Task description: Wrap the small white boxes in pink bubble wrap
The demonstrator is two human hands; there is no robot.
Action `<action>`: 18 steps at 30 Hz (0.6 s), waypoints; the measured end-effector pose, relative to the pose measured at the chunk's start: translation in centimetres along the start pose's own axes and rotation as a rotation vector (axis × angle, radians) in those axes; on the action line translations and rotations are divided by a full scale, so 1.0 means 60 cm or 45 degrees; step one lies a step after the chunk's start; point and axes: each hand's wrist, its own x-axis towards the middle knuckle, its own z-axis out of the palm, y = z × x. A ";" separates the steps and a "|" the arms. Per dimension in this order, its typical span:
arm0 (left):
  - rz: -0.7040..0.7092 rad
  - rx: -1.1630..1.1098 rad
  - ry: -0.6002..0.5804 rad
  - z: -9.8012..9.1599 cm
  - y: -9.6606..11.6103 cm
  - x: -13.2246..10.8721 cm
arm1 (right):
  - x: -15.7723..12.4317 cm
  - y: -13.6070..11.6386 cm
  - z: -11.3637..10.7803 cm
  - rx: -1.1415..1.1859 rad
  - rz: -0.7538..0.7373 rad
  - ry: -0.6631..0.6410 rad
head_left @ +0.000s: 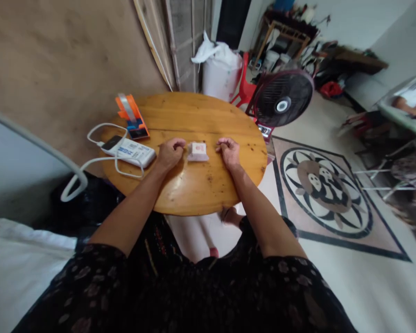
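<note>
A small white packet (198,151) lies on the round wooden table (194,194), between the 2 hands. The left hand (169,154) touches its left edge with curled fingers; the right hand (229,150), fingers curled, rests just beside it. A power bank (136,153) lies further left.

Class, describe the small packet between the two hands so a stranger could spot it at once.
Find the round wooden table. Near its middle, between the left hand and right hand, lies the small white packet. Its red print distinguishes it from the larger blue-labelled white power bank further left.
</note>
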 end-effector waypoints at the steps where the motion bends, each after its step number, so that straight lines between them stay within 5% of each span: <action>1: 0.005 -0.009 0.008 0.001 0.003 -0.001 | -0.002 -0.004 -0.001 0.003 -0.014 -0.007; 7: 0.003 -0.313 -0.235 -0.007 0.012 -0.004 | -0.011 -0.006 -0.005 0.041 -0.037 -0.093; 12: 0.073 -0.134 -0.436 -0.009 0.022 -0.011 | -0.012 -0.024 -0.012 0.101 0.055 -0.160; 18: 0.090 -0.101 -0.405 0.003 0.025 -0.007 | 0.038 -0.111 -0.021 0.054 -0.004 -0.611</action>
